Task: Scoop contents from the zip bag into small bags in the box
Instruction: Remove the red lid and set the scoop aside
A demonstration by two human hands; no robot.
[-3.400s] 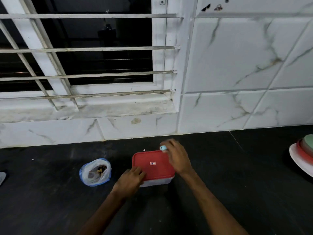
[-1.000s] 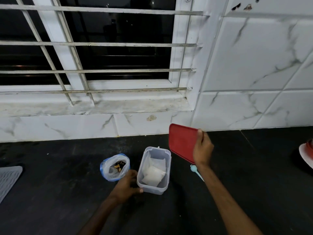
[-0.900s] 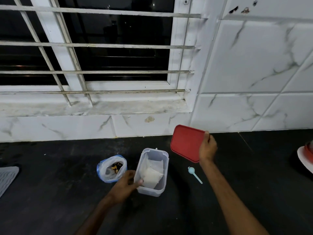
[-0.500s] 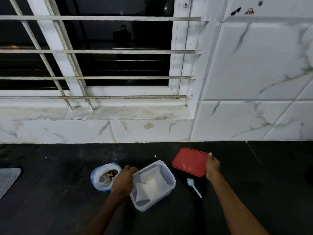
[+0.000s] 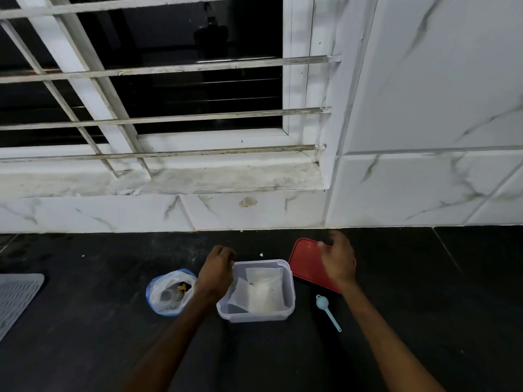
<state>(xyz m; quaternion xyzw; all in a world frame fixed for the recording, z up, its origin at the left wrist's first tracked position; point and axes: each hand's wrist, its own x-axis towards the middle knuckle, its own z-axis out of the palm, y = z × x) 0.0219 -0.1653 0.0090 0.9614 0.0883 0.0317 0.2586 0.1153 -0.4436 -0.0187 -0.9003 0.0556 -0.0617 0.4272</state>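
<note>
Box (image 5: 256,316), clear plastic, lid off, stood mid-width on the desk (image 5: 85,349), short of its back edge. Small bags (image 5: 261,290) lay inside. Blue scoop (image 5: 328,310) lay just right of it, not touching. Zip bag (image 5: 169,292), mouth open, sat just left. Left hand (image 5: 216,274) between them, fingers curled over box's far left corner. Right hand (image 5: 338,261), blurred, fingers loosely spread, holding nothing, hovered over flat red lid (image 5: 307,268). Grey mat (image 5: 17,298) at left edge. Tiled wall (image 5: 424,179), barred window (image 5: 169,94) behind.
</note>
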